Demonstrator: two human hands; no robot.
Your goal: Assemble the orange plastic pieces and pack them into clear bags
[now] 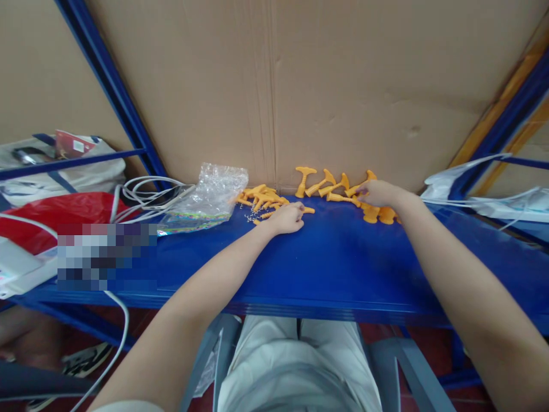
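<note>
My left hand is closed around a small orange piece, whose end pokes out to the right of the fingers. Just behind that hand lies a pile of orange pieces with small metal screws at its left side. My right hand reaches over a second group of orange T-shaped pieces; its fingertips touch or hover at them, and what they hold, if anything, is hidden. One T-shaped piece leans at the cardboard, and rounded orange pieces lie below the right hand.
A clear plastic bag lies left of the pile, near white cables and a red bag. Cardboard stands behind the blue table. White cables and a plastic bag are at the right. Another person's leg shows lower left.
</note>
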